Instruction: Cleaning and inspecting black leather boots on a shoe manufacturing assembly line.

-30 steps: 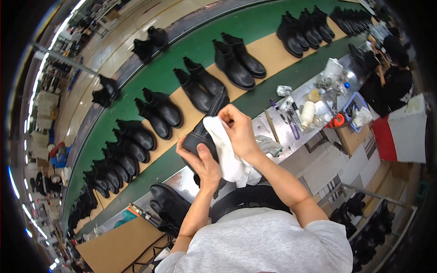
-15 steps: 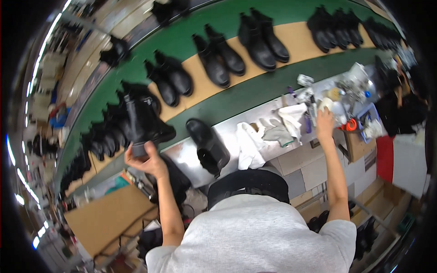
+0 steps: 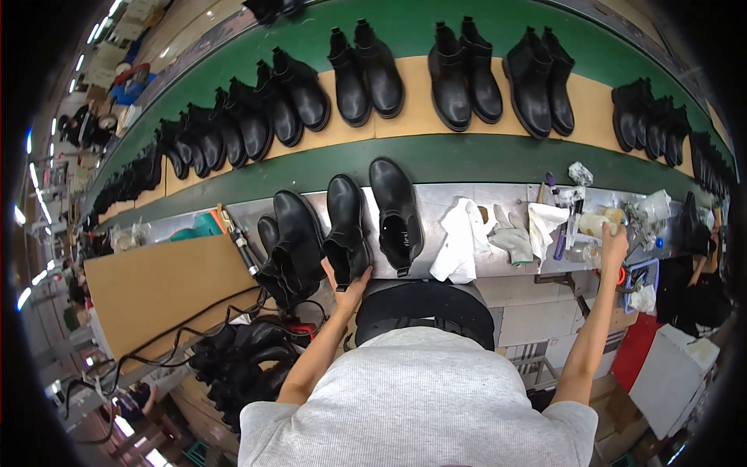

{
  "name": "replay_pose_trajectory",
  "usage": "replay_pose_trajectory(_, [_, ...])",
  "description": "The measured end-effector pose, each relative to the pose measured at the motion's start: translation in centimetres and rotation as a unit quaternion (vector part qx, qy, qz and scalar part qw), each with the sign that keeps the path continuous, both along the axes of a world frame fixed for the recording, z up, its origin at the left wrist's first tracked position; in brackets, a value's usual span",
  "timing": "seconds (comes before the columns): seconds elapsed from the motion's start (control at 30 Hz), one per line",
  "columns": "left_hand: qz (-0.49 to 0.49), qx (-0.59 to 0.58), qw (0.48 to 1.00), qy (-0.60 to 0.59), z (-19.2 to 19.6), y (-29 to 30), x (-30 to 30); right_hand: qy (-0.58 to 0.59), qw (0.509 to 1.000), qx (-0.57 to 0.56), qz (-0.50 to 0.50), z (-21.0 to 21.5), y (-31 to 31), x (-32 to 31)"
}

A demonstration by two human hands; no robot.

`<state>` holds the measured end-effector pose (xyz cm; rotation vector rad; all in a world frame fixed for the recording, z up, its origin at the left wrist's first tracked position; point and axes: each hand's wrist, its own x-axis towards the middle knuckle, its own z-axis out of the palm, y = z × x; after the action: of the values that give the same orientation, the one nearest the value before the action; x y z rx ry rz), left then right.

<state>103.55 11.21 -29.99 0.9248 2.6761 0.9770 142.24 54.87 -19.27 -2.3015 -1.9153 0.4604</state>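
The left hand (image 3: 348, 282) has its fingers clasped around the heel of a black ankle boot (image 3: 346, 226) lying on the metal surface (image 3: 498, 204), at about 11 o'clock from the person's chest. The right hand (image 3: 614, 242) reaches out at 2 o'clock, fingers curled on a small pale bottle (image 3: 597, 224). The boot looks moderately heavy, with smooth, likely slippery leather, a soft shaft and stiff sole, so heel and sole seem the firmest hold.
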Motion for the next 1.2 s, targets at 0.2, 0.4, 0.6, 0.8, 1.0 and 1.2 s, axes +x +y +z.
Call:
replay_pose_trajectory(0.2, [-0.113,0.030,0.990,-0.078,17.5,2.6,-2.2,0.183,0.860,0.078,0.470,1.3,-12.3,-15.3])
replay_pose_trajectory(0.4, [0.011,-0.246,0.867,-0.433,10.1,9.8,-3.4,0.116,0.746,-0.005,0.656,-9.3,-16.8,-18.8])
replay_pose_trajectory(0.6, [0.125,-0.169,0.943,-0.258,6.4,11.5,-0.1,0.052,0.842,0.056,0.535,-3.9,-14.4,-18.3])
replay_pose_trajectory(0.8, [0.180,0.101,0.833,-0.513,9.9,6.5,-6.2,0.063,0.876,0.056,0.475,-1.3,-12.5,-18.5])
replay_pose_trajectory(1.0, [0.130,0.260,0.841,-0.456,13.3,4.0,-13.2,0.104,0.864,0.034,0.492,-0.3,-11.6,-22.6])
replay_pose_trajectory(1.2, [0.213,0.343,0.831,-0.383,19.0,8.0,-23.4,0.087,0.832,-0.037,0.546,-1.6,-14.8,-27.9])
